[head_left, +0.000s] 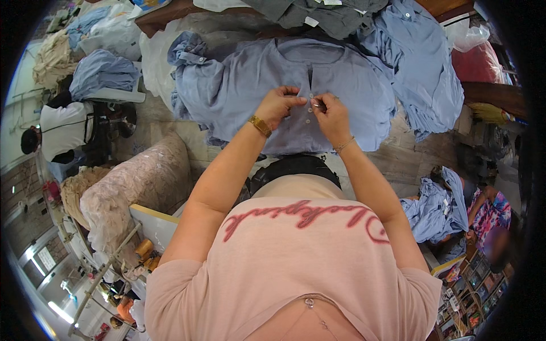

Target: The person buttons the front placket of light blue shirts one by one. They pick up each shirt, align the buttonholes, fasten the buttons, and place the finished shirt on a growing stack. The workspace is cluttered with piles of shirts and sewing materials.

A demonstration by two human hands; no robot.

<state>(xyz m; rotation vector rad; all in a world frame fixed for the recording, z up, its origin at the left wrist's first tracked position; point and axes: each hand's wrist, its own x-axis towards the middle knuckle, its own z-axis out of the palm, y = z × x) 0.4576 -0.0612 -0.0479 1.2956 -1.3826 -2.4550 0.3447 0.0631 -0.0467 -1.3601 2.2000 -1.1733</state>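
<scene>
A blue shirt (pixel 244 74) lies spread in front of me, its neckline at the far side and a short row of pale buttons down the middle. At the left edge of the button placket, my left hand (pixel 280 109) is closed, thumb and forefinger pinching the cloth. Just across the placket is my right hand (pixel 332 117), also closed, its fingertips close to an upper button. Something small, dark and shiny shows between those fingers, too small to name. The two hands are nearly touching.
More blue garments (pixel 418 68) hang at the right, and dark grey cloth (pixel 324 16) lies beyond the shirt. A large wrapped bundle (pixel 142 182) stands at the left. One person in white (pixel 63 131) sits far left; another in a patterned top (pixel 490 213) handles blue cloth at the right.
</scene>
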